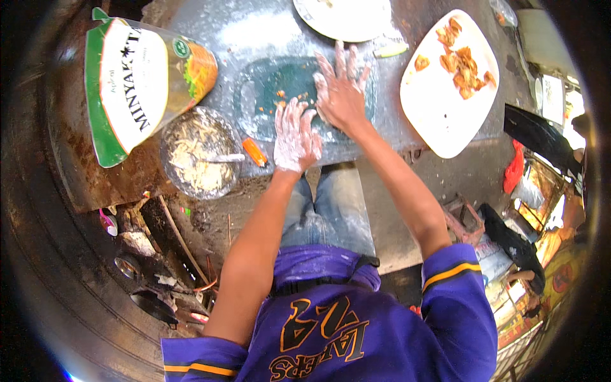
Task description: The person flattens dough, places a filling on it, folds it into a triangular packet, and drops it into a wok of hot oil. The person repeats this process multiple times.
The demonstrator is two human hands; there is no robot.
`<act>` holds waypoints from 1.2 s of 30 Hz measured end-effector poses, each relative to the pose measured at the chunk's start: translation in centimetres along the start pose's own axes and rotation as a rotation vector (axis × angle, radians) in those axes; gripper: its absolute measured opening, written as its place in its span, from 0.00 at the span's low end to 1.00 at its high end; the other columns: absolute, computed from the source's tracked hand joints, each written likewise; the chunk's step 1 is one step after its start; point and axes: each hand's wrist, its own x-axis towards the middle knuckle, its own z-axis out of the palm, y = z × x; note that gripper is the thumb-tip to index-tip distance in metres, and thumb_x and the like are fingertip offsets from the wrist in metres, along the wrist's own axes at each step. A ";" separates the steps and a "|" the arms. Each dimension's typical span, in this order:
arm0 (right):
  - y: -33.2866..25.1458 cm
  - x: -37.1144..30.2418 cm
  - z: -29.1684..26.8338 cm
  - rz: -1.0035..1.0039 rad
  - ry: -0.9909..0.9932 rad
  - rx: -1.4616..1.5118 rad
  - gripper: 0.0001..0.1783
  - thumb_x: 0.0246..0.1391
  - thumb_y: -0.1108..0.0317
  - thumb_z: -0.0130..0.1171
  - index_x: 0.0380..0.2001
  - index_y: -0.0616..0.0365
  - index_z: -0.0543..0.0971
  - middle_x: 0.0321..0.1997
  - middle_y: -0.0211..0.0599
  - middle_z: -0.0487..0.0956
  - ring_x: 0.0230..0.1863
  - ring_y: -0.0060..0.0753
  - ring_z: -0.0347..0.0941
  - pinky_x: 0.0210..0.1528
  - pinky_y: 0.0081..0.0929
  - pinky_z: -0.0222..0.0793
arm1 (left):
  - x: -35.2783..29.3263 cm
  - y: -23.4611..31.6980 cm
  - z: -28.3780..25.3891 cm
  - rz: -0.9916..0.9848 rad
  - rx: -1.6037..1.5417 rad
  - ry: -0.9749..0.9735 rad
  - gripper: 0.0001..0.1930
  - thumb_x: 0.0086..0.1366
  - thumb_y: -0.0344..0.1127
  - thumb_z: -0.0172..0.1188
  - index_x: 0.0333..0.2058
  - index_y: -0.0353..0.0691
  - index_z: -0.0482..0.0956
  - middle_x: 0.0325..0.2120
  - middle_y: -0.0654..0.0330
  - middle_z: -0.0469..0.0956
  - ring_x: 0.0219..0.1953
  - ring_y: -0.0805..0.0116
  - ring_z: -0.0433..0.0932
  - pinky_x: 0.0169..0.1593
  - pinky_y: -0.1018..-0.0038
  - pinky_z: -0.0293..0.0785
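Note:
My left hand [296, 139], coated in white flour, lies at the near edge of a dark green cutting board [256, 83], fingers stretched out. Farther up and to the right, my right hand [344, 92] rests over the board's right part with its fingers spread, also floury. Neither holds anything that I can see. Small orange-brown crumbs [280, 94] are scattered on the board by my left fingertips. Just left of that hand is a small bright orange object [254, 153], its kind unclear. Beside it stands a bowl [175, 175] of pale shredded food with a light-handled spoon [226, 158] in it.
A large green-and-white cooking oil pouch [130, 83] occupies the table's left. On the right sits a white plate [433, 121] bearing orange-brown pieces. A round white plate [350, 28] is at the far side, near a pale green strip [391, 50]. Another person [519, 248] is at the far right.

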 end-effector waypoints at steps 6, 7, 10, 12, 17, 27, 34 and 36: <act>2.5 -2.9 -4.7 0.035 -0.034 0.220 0.25 0.58 0.67 0.54 0.60 0.57 0.71 0.66 0.48 0.66 0.66 0.59 0.59 0.67 0.52 0.56 | 0.1 0.1 -0.3 0.001 0.036 -0.074 0.30 0.53 0.36 0.58 0.58 0.43 0.70 0.60 0.48 0.64 0.68 0.45 0.56 0.71 0.43 0.44; 2.7 -3.4 -5.1 0.049 -0.085 0.227 0.25 0.57 0.69 0.55 0.59 0.58 0.71 0.63 0.48 0.69 0.63 0.59 0.62 0.65 0.48 0.59 | 0.1 0.0 -0.2 0.005 0.041 -0.074 0.31 0.53 0.36 0.58 0.58 0.43 0.70 0.60 0.48 0.64 0.68 0.45 0.56 0.71 0.43 0.44; 2.7 -4.1 -5.7 0.097 -0.149 0.210 0.26 0.54 0.70 0.58 0.58 0.60 0.71 0.57 0.52 0.71 0.59 0.60 0.66 0.61 0.45 0.63 | 0.1 0.1 -0.2 -0.007 0.047 -0.066 0.31 0.53 0.37 0.58 0.59 0.44 0.70 0.60 0.48 0.64 0.69 0.45 0.56 0.72 0.44 0.43; 2.4 -4.2 -5.8 0.195 -0.195 0.285 0.27 0.53 0.70 0.60 0.57 0.62 0.71 0.55 0.56 0.71 0.57 0.61 0.66 0.60 0.47 0.63 | 0.2 0.2 -0.3 -0.035 0.051 -0.109 0.31 0.55 0.38 0.57 0.61 0.45 0.69 0.62 0.48 0.63 0.69 0.46 0.55 0.72 0.44 0.42; 1.8 -3.8 -6.4 0.269 -0.269 0.307 0.26 0.49 0.70 0.63 0.52 0.64 0.72 0.51 0.60 0.72 0.55 0.62 0.66 0.57 0.49 0.63 | 0.4 0.4 -0.5 -0.043 0.079 -0.121 0.32 0.56 0.38 0.57 0.62 0.47 0.70 0.64 0.49 0.62 0.70 0.47 0.54 0.72 0.45 0.41; -0.5 -5.7 -6.6 0.338 -0.287 0.357 0.32 0.43 0.74 0.67 0.53 0.66 0.69 0.51 0.61 0.72 0.55 0.64 0.68 0.56 0.49 0.65 | 0.4 0.4 -0.6 -0.041 0.077 -0.126 0.33 0.53 0.45 0.59 0.60 0.47 0.72 0.64 0.51 0.63 0.70 0.49 0.56 0.72 0.46 0.39; -1.4 -7.0 -5.4 0.444 -0.232 0.671 0.29 0.43 0.76 0.65 0.51 0.67 0.70 0.43 0.58 0.77 0.47 0.61 0.74 0.48 0.45 0.71 | 0.6 0.7 -0.8 -0.036 0.139 -0.110 0.32 0.52 0.46 0.59 0.58 0.45 0.74 0.65 0.52 0.63 0.69 0.49 0.57 0.71 0.46 0.41; -1.1 -7.3 -5.3 0.460 -0.231 0.764 0.25 0.44 0.77 0.63 0.49 0.66 0.71 0.40 0.56 0.78 0.43 0.60 0.76 0.46 0.44 0.72 | 0.6 0.8 -0.9 -0.054 0.140 -0.117 0.33 0.52 0.46 0.60 0.59 0.46 0.72 0.65 0.52 0.63 0.69 0.49 0.57 0.71 0.46 0.40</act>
